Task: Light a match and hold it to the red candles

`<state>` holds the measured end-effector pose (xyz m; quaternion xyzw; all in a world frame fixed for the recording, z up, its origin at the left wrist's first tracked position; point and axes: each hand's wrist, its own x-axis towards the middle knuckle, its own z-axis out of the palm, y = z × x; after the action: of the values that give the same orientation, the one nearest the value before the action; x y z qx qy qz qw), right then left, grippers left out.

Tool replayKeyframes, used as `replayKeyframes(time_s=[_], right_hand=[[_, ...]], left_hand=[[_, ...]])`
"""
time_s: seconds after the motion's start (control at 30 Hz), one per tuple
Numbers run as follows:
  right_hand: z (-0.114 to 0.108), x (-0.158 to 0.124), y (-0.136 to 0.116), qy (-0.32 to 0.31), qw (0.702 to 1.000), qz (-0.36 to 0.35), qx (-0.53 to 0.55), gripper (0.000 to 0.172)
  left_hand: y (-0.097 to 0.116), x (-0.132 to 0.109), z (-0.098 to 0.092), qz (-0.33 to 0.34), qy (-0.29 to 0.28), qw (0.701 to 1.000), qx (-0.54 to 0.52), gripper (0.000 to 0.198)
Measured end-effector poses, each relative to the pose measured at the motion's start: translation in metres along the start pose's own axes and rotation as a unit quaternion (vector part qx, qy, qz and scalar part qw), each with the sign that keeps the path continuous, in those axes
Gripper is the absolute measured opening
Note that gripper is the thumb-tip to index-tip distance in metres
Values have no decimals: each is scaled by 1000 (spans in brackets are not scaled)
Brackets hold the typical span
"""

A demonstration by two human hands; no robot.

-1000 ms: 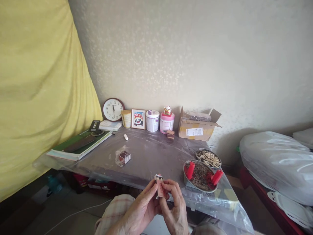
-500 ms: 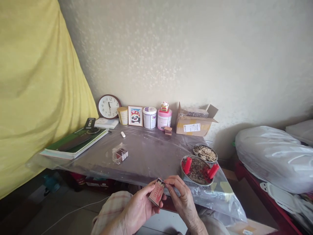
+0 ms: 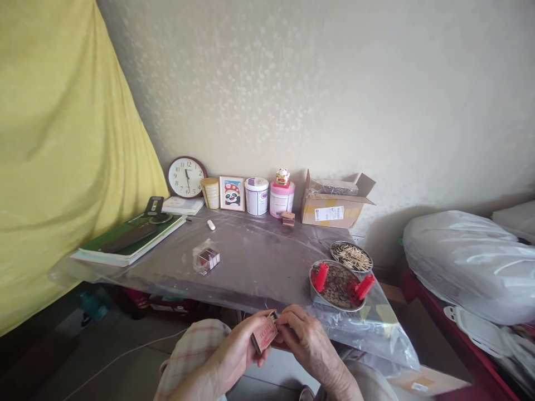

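Note:
My left hand (image 3: 240, 348) grips a small pink matchbox (image 3: 264, 335), its drawer slid partly out at the upper end. My right hand (image 3: 304, 341) has its fingers pinched at that open end of the box, touching it; what they pinch is too small to see. Both hands hover just in front of the near edge of the plastic-covered table (image 3: 259, 262). A round metal tin (image 3: 339, 287) with two red candles and dark burnt matches sits to the right of my hands. Behind it stands a second tin of unburnt matches (image 3: 351, 255).
A wrapped pack of matchboxes (image 3: 207, 258) lies mid-table. Along the wall stand a clock (image 3: 186, 176), canisters, a framed picture and a cardboard box (image 3: 334, 204). Books with a phone (image 3: 129, 239) lie left. A yellow curtain hangs left; plastic-wrapped bundles (image 3: 468, 267) sit right.
The matchbox has tipped from upright to slanted and come lower and nearer me. My right fingers have gone to its open end. The view has shifted slightly.

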<state>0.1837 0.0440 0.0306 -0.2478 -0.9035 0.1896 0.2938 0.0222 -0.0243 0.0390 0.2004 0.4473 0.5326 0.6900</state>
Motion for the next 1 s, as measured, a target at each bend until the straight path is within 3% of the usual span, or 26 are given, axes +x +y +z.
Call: replayKeyframes(time_s=[0.2, 0.37, 0.73, 1.0], right_hand=[[4, -2, 1, -7, 1000, -13, -27, 16], [8, -3, 3, 1, 1000, 3, -21, 16], [-1, -6, 10, 22, 989, 102, 106, 13], [0, -5, 12, 46, 944, 209, 253, 19]], left_hand=[[-1, 1, -2, -2, -6, 1000, 6, 53], [-2, 2, -2, 8, -8, 999, 46, 60], [-1, 3, -3, 4, -7, 999, 34, 41], [-3, 4, -5, 57, -18, 996, 70, 24]])
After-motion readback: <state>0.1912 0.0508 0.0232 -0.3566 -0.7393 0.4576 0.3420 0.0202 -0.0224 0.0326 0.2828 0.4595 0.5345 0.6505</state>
